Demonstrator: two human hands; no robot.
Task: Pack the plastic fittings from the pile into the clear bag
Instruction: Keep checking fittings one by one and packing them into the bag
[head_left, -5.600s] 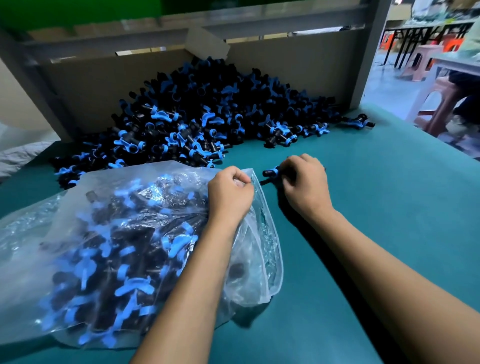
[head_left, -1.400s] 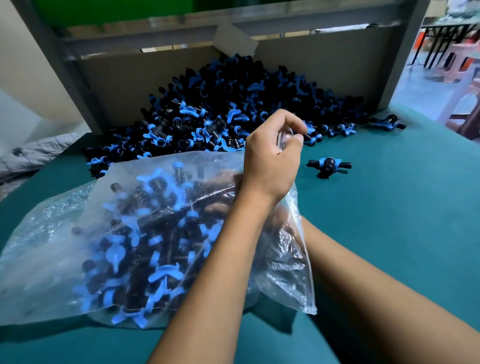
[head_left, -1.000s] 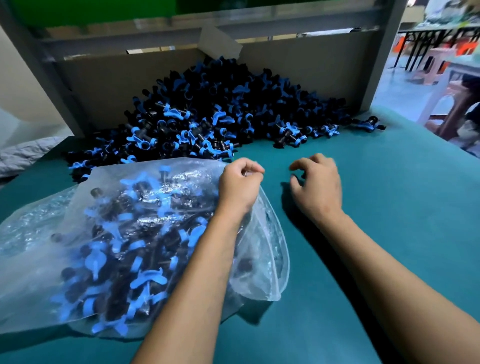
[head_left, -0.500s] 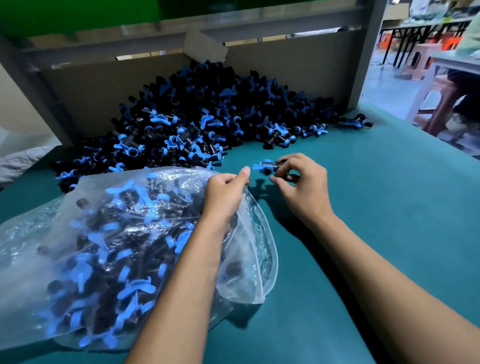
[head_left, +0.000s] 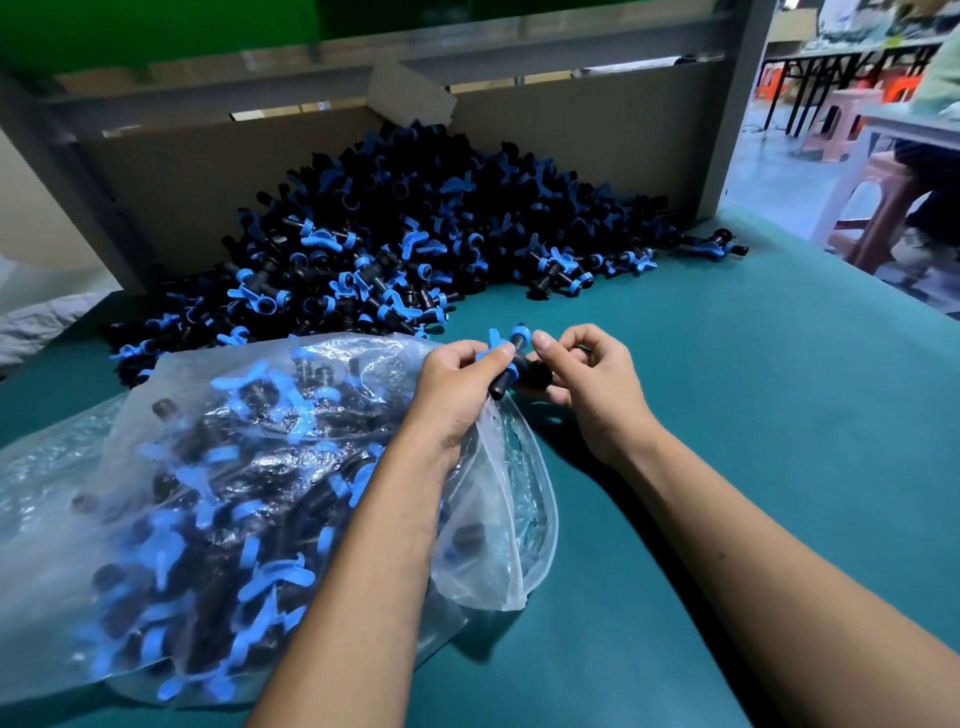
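Black-and-blue fittings (head_left: 395, 244) heaped on a teal table (head_left: 753, 389); clear bag (head_left: 156, 467); brown cardboard (head_left: 197, 171); pink stool (head_left: 878, 208) beyond.

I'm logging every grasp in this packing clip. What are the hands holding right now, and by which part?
Both hands pinch one black-and-blue fitting at the bag's mouth: the left hand on its blue wing, the right hand on the black end.

I can't see the near end of the fitting (head_left: 511, 364) behind my left hand (head_left: 457, 387), the clear bag (head_left: 171, 499) runs off the frame's left edge, and the seated person (head_left: 935, 171) at upper right is cropped and blurred.
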